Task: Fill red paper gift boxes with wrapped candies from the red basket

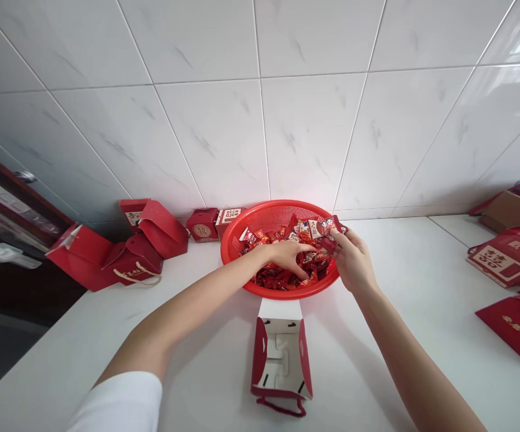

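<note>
A red sweet was at your right fingertips, just above the basket's right rim, its long axis running roughly left to right, one end pointing in over the basket. Your right hand, the nearer one, had its fingers pinching it. Your left hand was over the pile of sweets, thumb and fingers spread apart. The red basket stood near the tiled wall. On your side of it lay an open box, its long axis pointing toward the basket, its cord nearest you. Red boxes stood left on the white desk.
</note>
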Demonstrator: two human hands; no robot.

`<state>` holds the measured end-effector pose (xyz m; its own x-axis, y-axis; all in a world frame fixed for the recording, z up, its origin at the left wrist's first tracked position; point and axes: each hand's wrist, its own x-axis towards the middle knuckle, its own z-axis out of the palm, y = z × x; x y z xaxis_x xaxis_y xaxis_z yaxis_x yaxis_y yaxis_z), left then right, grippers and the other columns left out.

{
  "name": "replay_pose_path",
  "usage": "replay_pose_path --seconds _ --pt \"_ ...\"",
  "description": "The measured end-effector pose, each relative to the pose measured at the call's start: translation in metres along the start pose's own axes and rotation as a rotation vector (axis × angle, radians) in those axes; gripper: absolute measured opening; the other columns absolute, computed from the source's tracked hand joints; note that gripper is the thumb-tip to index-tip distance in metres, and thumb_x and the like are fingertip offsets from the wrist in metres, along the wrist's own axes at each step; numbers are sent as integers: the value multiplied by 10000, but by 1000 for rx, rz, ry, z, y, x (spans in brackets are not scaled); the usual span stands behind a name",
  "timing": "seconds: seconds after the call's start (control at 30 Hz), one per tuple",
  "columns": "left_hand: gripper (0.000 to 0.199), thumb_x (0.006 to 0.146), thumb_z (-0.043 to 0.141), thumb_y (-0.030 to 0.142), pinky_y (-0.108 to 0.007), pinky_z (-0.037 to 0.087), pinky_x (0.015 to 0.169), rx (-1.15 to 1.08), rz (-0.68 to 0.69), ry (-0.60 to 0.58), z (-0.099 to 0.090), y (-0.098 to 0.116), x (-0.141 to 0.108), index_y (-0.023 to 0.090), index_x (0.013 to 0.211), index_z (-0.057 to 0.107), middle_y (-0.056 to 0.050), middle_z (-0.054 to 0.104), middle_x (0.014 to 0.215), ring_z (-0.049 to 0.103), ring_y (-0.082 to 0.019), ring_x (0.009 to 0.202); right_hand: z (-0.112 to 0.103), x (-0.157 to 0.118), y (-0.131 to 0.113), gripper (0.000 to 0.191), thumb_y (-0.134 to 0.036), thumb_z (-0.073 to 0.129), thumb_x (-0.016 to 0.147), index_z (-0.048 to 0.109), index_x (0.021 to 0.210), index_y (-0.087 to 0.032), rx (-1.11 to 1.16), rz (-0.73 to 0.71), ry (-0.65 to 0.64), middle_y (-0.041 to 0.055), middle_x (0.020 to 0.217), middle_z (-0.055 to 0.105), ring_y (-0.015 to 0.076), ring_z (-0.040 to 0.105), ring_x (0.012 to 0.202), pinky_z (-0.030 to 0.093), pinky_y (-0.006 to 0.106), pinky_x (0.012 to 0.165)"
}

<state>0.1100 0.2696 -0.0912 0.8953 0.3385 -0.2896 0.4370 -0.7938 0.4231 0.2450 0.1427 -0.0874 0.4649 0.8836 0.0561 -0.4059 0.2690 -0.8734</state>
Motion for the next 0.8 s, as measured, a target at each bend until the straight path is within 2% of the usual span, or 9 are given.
replay_pose_path --seconds 0.07,0.13,0.27,0.33,0.43,0.53,0.63,0.7,0.8 --pt "860 720 782 554 -350 504 910 55 -15 18 2 5 1 275 1487 509 -88 718 1247 652 -338 1182 0 0 0 411 -481 924 597 728 850 -223 -2 0 4 15 851 750 194 708 775 579 293 628" --pt "765 750 764 518 -354 517 845 111 -42 40 4 10 2 259 1438 551 -89 744 1141 684 -336 1095 1 0 0 417 -484 928 591 727 847 -223 -3 2 9 12 845 747 187 705 755 575 285 613" --pt "569 751 757 390 -327 533 784 207 -82 102 4 14 6 259 1291 631 -59 755 1093 709 -303 1023 0 -1 0 413 -484 916 615 711 857 -221 -4 3 -2 16 845 749 203 719 753 593 316 639" --pt "428 774 715 307 -329 536 815 245 -103 157 1 11 6 255 1196 663 -52 760 1089 710 -295 1035 -1 -1 1 407 -487 901 637 703 875 -222 -12 6 -9 19 849 750 218 725 769 596 332 649" --pt "297 814 633 209 -403 519 924 286 -178 231 -6 3 6 228 1107 678 -83 758 1113 691 -325 1102 -2 -1 2 395 -481 887 658 705 897 -224 -29 -1 -4 24 897 758 214 725 798 580 309 639" --pt "382 799 606 129 -454 513 951 300 -259 265 -12 -6 3 221 1166 659 -98 756 1111 685 -342 1108 -2 -1 2 381 -470 889 655 714 890 -226 -26 2 9 20 906 757 195 713 791 565 282 624" --pt "563 784 628 124 -466 516 954 303 -297 306 -14 -9 1 225 1335 576 -126 708 1209 657 -355 1151 -1 -1 0 378 -469 893 645 718 877 -226 -27 8 15 22 905 756 193 706 785 564 286 624" --pt "596 789 651 159 -451 507 986 308 -272 348 -15 -7 0 231 1373 555 -135 645 1297 621 -346 1198 0 -2 -1 385 -470 897 637 718 875 -226 -31 11 17 24 904 756 196 703 781 565 293 625" --pt "421 799 625 139 -350 509 970 246 -64 391 -13 1 -2 207 1212 672 -101 647 1265 625 -278 1153 0 -2 -1 398 -470 903 624 721 879 -226 -23 15 16 20 892 755 193 701 770 562 288 618"
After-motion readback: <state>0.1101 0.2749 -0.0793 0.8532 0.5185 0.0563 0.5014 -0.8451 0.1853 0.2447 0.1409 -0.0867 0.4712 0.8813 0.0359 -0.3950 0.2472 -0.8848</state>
